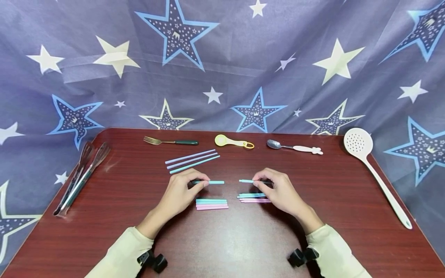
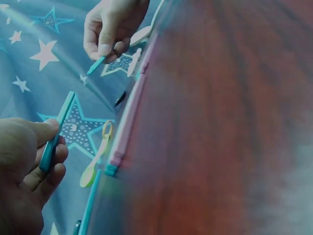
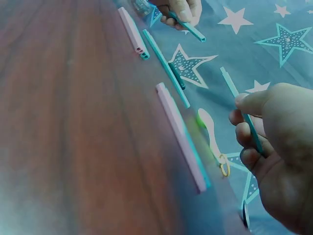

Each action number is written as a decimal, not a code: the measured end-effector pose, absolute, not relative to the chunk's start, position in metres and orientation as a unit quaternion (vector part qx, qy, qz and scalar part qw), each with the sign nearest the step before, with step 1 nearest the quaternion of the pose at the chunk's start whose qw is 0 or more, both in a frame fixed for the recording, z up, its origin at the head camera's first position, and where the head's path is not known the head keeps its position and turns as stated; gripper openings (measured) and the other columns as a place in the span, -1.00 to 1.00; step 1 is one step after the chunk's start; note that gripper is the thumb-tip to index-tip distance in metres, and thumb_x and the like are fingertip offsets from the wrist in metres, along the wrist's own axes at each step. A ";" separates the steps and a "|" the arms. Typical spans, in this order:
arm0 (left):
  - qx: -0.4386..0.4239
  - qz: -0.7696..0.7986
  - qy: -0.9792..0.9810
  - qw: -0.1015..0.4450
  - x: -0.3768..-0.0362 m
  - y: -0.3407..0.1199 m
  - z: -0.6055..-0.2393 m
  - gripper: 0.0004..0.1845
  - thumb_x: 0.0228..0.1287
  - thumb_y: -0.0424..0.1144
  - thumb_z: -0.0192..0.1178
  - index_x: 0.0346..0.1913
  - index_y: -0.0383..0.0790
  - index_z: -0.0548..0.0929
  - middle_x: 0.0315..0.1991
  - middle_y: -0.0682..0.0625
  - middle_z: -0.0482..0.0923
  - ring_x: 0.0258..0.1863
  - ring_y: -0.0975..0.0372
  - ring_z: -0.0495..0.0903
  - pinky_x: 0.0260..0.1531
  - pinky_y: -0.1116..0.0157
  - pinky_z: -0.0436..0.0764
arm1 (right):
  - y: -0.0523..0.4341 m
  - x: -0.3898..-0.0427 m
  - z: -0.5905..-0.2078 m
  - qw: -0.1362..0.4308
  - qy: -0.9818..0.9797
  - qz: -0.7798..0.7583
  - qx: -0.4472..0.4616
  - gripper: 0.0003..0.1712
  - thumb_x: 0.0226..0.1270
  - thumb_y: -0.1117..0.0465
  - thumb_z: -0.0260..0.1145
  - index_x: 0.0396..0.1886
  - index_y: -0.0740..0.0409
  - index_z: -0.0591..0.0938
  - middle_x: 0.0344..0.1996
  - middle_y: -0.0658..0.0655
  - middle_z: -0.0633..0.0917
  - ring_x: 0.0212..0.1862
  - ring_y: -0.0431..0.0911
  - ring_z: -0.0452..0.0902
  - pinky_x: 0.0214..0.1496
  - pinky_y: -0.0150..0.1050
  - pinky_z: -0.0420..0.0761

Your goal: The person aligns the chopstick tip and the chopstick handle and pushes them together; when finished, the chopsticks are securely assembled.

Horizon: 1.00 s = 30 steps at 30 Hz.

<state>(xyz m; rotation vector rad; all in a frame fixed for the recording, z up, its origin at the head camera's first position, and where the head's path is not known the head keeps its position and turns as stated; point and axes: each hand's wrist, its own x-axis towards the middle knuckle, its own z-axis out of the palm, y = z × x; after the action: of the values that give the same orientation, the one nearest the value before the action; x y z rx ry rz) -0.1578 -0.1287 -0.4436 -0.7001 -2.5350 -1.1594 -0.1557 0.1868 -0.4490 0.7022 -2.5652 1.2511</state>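
Between thumb and fingertips, my left hand (image 1: 182, 189) pinches a short teal stick (image 1: 217, 182) that points right. My right hand (image 1: 281, 190) pinches another teal stick (image 3: 228, 81), whose narrower tip faces left. The two sticks are held level above the table, a gap between their ends. Below the left hand lie short teal sticks (image 1: 211, 201) and pink sticks (image 1: 212, 207), side by side. Teal sticks (image 1: 252, 195) and pink sticks (image 1: 253, 200) with narrow tips lie under the right hand, which partly hides them. In the right wrist view, the left pink sticks show hollow ends.
Two long lilac sticks (image 1: 190, 156) and a long teal stick (image 1: 194, 164) lie slanted beyond the left hand. Along the back are a fork (image 1: 153, 140), a yellow measuring spoon (image 1: 220, 140) and a spoon (image 1: 274, 144). Tongs (image 1: 81, 181) lie far left, a white skimmer (image 1: 358, 143) far right.
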 end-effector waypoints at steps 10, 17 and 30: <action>-0.234 -0.400 -0.876 0.134 -0.163 -0.121 -0.429 -0.94 0.28 -0.21 0.45 -0.22 0.03 0.82 -0.24 0.18 0.76 -0.33 0.40 0.62 -0.34 0.40 0.59 | 0.175 -0.164 -0.436 0.115 -0.861 0.431 0.243 -0.85 0.32 0.35 0.46 -0.24 0.00 0.75 -0.33 -0.08 0.73 -0.27 -0.29 0.55 -0.15 -0.21 0.62; -0.229 -0.402 -0.877 0.131 -0.163 -0.117 -0.428 -0.96 0.29 -0.21 0.45 -0.23 0.01 0.83 -0.24 0.17 0.76 -0.32 0.39 0.62 -0.34 0.40 0.57 | 0.172 -0.163 -0.434 0.127 -0.852 0.450 0.237 -0.84 0.29 0.38 0.47 -0.27 0.02 0.76 -0.36 -0.08 0.73 -0.31 -0.28 0.52 -0.23 -0.37 0.55; -0.230 -0.415 -0.869 0.141 -0.164 -0.113 -0.437 -0.95 0.27 -0.24 0.46 -0.24 -0.01 0.82 -0.25 0.16 0.77 -0.33 0.39 0.61 -0.37 0.41 0.54 | 0.169 -0.162 -0.440 0.118 -0.843 0.461 0.252 -0.83 0.30 0.40 0.46 -0.26 0.02 0.77 -0.35 -0.07 0.75 -0.26 -0.26 0.59 -0.12 -0.45 0.56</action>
<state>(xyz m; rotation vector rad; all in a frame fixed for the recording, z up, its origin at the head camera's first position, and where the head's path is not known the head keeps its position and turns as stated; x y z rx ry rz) -0.1635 -0.1130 -0.4366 -0.6645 -2.5082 -1.1995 -0.1619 0.1687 -0.4396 0.7373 -2.4657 1.3474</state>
